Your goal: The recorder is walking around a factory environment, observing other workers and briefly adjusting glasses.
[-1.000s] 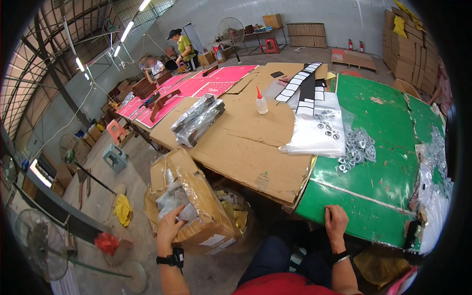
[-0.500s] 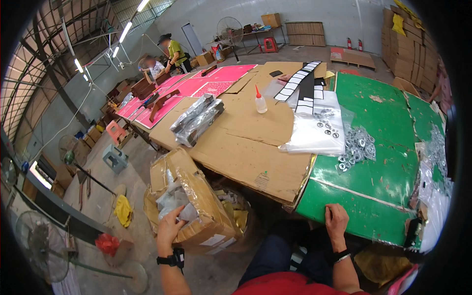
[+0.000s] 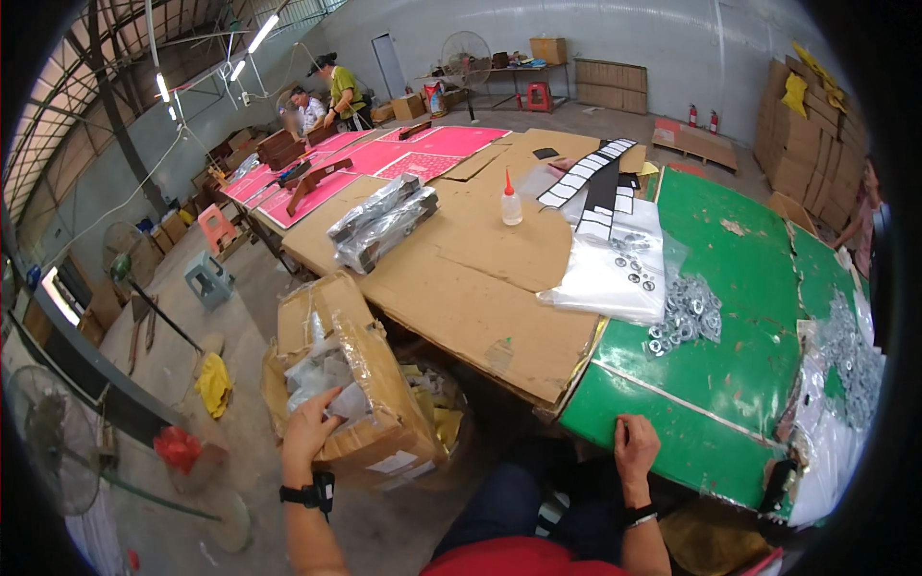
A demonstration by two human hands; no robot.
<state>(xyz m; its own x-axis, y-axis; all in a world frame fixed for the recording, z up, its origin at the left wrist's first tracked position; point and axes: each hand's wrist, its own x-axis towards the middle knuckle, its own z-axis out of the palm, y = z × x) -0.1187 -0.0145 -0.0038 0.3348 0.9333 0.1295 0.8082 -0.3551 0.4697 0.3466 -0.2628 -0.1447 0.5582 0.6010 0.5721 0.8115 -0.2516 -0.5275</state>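
A green tabletop spreads across the right. To its left, an open carton holds pale plastic. The left hand, partly open, rests by the plastic; whether it grips any cannot be told. The right hand, loosely curled, is at the tabletop's near edge, its palm hidden.

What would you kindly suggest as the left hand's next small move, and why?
Perhaps the left hand should lift some plastic from the box: its fingers are at the plastic in the open top, though their grip is unclear, while the right hand is at the edge of the green table.
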